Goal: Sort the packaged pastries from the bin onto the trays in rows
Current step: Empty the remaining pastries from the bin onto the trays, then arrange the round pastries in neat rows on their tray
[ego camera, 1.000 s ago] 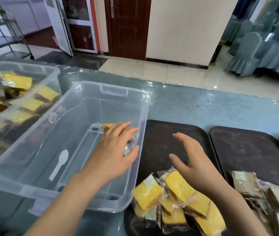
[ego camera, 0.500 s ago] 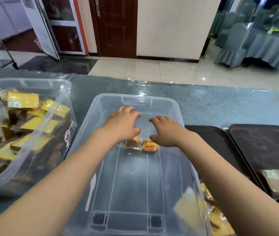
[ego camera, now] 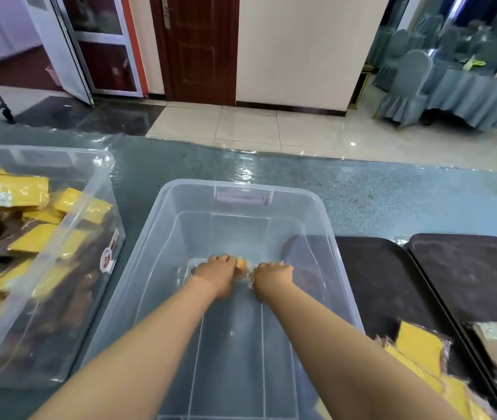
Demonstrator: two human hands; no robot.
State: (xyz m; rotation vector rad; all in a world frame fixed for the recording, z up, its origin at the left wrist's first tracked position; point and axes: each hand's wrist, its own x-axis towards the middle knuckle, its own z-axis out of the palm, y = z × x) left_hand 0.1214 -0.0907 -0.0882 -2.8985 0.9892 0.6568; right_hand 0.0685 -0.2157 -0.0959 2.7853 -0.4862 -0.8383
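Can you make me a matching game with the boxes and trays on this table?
Things:
1. middle clear bin
2. left clear bin
3. nearer dark tray
4. left hand

Descriptions:
A. piled with yellow and brown packaged pastries
B. down inside a bin, beside the small orange pastry
C. nearly empty, with both hands reaching in
D. carries yellow packets at its near end

Pairs: 1-C, 2-A, 3-D, 4-B
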